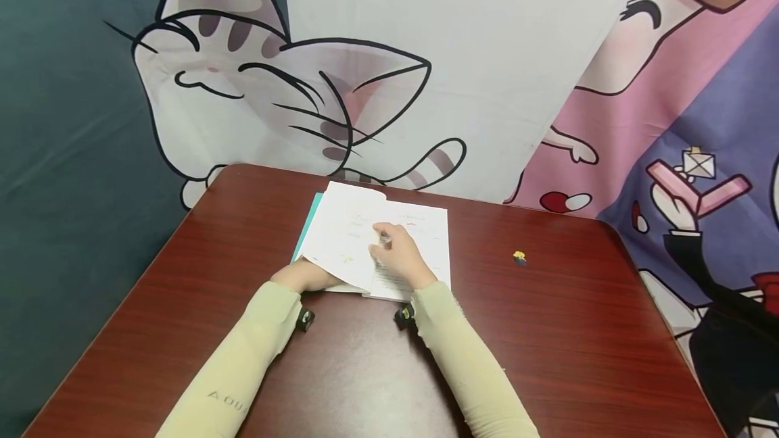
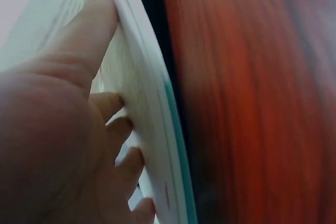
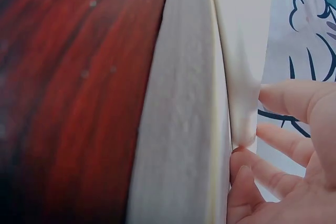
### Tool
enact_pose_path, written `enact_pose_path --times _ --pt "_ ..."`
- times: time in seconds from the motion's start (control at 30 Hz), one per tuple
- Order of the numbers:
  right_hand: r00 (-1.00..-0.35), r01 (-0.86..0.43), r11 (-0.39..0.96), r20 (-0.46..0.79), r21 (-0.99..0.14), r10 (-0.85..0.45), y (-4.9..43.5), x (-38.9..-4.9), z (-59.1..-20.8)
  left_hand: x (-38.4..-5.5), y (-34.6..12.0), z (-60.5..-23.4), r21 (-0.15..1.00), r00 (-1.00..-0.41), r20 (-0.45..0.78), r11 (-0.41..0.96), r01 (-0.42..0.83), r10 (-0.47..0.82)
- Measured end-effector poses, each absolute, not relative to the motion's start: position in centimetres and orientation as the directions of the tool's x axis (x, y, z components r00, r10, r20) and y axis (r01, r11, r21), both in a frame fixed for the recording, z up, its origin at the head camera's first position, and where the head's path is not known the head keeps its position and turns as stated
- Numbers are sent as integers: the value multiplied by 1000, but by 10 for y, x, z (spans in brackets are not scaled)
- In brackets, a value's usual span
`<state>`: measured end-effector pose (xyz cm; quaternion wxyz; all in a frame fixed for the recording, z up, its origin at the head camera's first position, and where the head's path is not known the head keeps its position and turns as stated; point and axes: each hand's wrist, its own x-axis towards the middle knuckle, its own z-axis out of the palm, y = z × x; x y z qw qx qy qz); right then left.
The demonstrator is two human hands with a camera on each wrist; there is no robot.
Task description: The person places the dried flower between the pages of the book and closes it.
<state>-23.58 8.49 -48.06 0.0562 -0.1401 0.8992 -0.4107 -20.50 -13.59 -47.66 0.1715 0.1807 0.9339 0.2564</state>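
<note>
A book lies open on the table, its white pages (image 1: 420,242) facing up and a teal cover edge (image 1: 308,225) showing at the left. My left hand (image 1: 310,276) reaches under a raised page (image 1: 341,228), which hides its fingers from the head view. In the left wrist view, its thumb (image 2: 86,35) and bent fingertips touch the inner pages. My right hand (image 1: 398,255) is over the middle of the book, thumb and forefinger apart. In the right wrist view, its fingers (image 3: 278,145) touch the edge of a curved sheet (image 3: 241,77).
The reddish-brown table (image 1: 548,330) spreads around the book. A tiny yellow and dark blue object (image 1: 519,257) lies to the right. Behind the table hangs a cloth printed with a cartoon cat (image 1: 243,86). A dark wrist device (image 1: 305,320) sits at the left cuff.
</note>
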Motion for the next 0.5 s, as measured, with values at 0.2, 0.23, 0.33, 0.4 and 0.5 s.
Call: enact_pose_path --times 0.2,0.23,0.33,0.4,0.5 --pt "-958 -203 644 13 -737 -286 85 -236 -481 -199 -160 -475 630 -936 -70 743 226 344" --pt "-958 -202 646 13 -736 -285 85 -237 -481 -199 -164 -474 625 -943 -47 746 228 328" --pt "-958 -201 647 10 -735 -285 85 -237 -481 -202 -173 -468 569 -960 15 788 238 279" --pt "-957 -206 648 13 -734 -289 85 -237 -481 -204 -177 -462 531 -972 60 817 225 228" --pt "-954 -220 647 22 -730 -299 85 -238 -480 -205 -176 -453 531 -980 116 823 201 164"
